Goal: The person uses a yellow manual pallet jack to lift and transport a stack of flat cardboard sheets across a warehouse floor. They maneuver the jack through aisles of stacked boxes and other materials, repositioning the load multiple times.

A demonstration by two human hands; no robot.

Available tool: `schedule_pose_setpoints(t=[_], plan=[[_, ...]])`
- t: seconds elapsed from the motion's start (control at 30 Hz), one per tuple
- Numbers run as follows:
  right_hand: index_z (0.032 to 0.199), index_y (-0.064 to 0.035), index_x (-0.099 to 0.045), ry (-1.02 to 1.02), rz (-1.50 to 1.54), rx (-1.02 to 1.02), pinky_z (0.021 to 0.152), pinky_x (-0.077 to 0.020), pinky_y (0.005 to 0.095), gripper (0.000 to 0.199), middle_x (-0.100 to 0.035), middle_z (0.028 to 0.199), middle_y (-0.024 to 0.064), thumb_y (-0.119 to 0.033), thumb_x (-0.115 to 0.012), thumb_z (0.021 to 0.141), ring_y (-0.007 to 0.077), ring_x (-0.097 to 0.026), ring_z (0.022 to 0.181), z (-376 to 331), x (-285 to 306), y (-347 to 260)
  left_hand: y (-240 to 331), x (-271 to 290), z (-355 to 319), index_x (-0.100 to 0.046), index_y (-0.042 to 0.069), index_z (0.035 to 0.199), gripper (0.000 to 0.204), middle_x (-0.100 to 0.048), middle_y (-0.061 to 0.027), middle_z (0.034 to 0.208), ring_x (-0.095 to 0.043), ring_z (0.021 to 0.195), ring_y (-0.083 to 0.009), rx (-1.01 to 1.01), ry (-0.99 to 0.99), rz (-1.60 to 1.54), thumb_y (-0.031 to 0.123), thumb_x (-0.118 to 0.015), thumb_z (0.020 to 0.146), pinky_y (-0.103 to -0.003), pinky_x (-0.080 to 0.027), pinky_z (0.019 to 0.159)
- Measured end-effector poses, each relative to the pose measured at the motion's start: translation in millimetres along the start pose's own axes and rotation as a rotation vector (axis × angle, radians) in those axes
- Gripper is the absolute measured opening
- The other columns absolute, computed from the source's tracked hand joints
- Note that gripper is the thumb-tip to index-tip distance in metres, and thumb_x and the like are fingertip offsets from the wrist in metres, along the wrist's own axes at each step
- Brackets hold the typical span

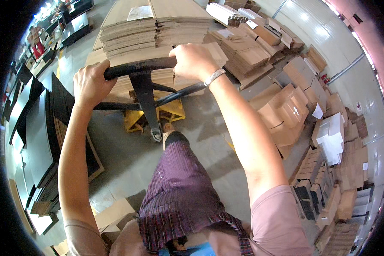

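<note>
Both my hands grip the black handle (141, 66) of a yellow pallet jack (175, 110). My left hand (91, 83) is wrapped round the handle's left end, and my right hand (193, 62) round its right end. Between them the black handle shaft runs down to the yellow base near my foot. Just beyond the handle rises a tall load of flat cardboard sheets (128, 37), stacked in two columns side by side. A sheet of white paper (140, 13) lies on top of it. What the load's underside rests on is mostly hidden by my arms and the handle.
Dark panels (40, 132) stand in stacks close on my left. Along the right lie flattened cardboard stacks (245, 49), brown cartons (283, 111) and white boxes (330, 136) by a pale wall. Cardboard (115, 213) sits near my left side. A person (35, 40) stands far left.
</note>
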State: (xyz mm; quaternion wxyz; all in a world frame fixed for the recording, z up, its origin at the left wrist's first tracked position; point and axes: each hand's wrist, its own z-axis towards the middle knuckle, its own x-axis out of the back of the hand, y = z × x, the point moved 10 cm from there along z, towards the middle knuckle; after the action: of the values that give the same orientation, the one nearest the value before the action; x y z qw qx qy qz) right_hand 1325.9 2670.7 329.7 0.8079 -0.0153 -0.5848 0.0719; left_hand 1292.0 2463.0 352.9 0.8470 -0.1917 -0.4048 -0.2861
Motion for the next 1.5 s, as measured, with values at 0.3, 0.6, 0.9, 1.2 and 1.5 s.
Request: schedule_pose_setpoints(t=[0.3, 0.6, 0.9, 1.2, 1.5], plan=[[0.088, -0.0104, -0.074, 0.001, 0.103, -0.035, 0.081, -0.0544, 0.0441, 0.026, -0.070, 0.092, 0.0184, -0.011, -0.056, 0.069, 0.0341, -0.068, 0.089, 53, -13, 27, -24, -35, 46, -0.059, 0.010, 0.076, 0.026, -0.064, -0.0076, 0.066, -0.066, 0.064, -0.0291, 0.013, -0.009, 0.031, 0.029, -0.077, 0.072, -0.042, -0.050, 0.061], [0.103, -0.0105, -0.073, -0.057, 0.062, -0.109, 0.084, -0.0539, 0.0421, 0.037, -0.070, 0.097, 0.0186, -0.014, -0.057, 0.070, 0.0329, -0.068, 0.092, 84, -24, 62, -30, -71, 91, -0.064, 0.010, 0.079, 0.019, -0.065, -0.0124, 0.070, -0.066, 0.071, -0.0347, 0.035, -0.081, -0.023, 0.027, -0.072, 0.074, -0.044, -0.050, 0.064], [0.099, -0.0065, -0.073, 0.003, 0.057, -0.165, 0.073, -0.0557, 0.0412, 0.034, -0.070, 0.087, 0.0201, -0.014, -0.056, 0.070, 0.0338, -0.069, 0.081, 88, -24, 59, -46, -95, 121, -0.063, 0.009, 0.075, 0.019, -0.064, -0.0145, 0.071, -0.065, 0.074, -0.0349, -0.007, -0.104, 0.007, 0.026, -0.072, 0.072, -0.045, -0.050, 0.066], [0.082, -0.0031, -0.072, -0.036, 0.069, -0.198, 0.069, -0.0550, 0.0431, 0.022, -0.069, 0.078, 0.0199, -0.013, -0.055, 0.071, 0.0362, -0.068, 0.074, 100, -31, 46, -66, -111, 139, -0.057, 0.007, 0.066, 0.028, -0.059, -0.0139, 0.061, -0.060, 0.063, -0.0351, -0.055, -0.051, -0.081, 0.029, -0.073, 0.069, -0.045, -0.045, 0.060], [0.080, 0.0009, -0.069, -0.063, 0.109, -0.167, 0.066, -0.0541, 0.0445, 0.020, -0.066, 0.071, 0.0236, -0.009, -0.054, 0.070, 0.0372, -0.067, 0.069, 111, -35, 42, -76, -128, 156, -0.057, 0.008, 0.064, 0.028, -0.058, -0.0126, 0.059, -0.060, 0.061, -0.0345, -0.115, -0.046, -0.110, 0.029, -0.075, 0.066, -0.043, -0.045, 0.058]])
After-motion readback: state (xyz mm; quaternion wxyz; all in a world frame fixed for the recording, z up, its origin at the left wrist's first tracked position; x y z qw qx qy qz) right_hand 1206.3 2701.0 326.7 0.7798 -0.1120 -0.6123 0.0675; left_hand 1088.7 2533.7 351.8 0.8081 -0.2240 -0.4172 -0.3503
